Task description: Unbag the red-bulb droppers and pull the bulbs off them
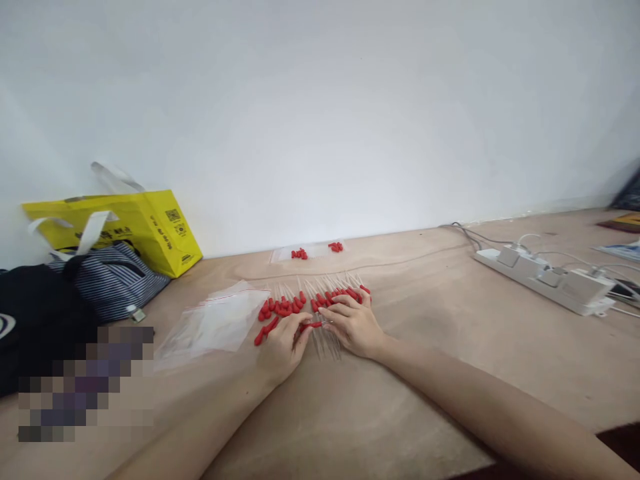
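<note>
Head view: both hands on one slim red-and-clear piece, mid-table

Head cam: both forearms reach in from the bottom edge & converge nr the middle of the pale brown wood-look table (450,387). L hand (284,343) is palm-down, fingers curled, thumb & forefinger pinching the red end of a slim piece w/ a red, rubber-looking cap and a thin clear shaft (316,325). R hand (359,325) comes in from the other side, wrist low, fingers bent & fanned a bit, thumb & forefinger closed on the clear end. Other R fingers lie over nearby caps; can't tell if they press on them.

The piece sits roughly level btwn the hands, abv some loose thin clear shafts (327,347). Details too small to tell, e.g. exact join of cap & shaft.

Just behind, a row of red-capped clear sticks (283,307), caps toward the person, shafts pointing to the wall. L of these, a flat translucent plastic zip bag w/ red seal line (215,323). Farther back, a clear plastic sheet or bag w/ two small red clusters (300,254). Far R, a long white power strip w/ plugs (520,273). Far L, a yellow carrier bag w/ white handles (173,233).
</note>
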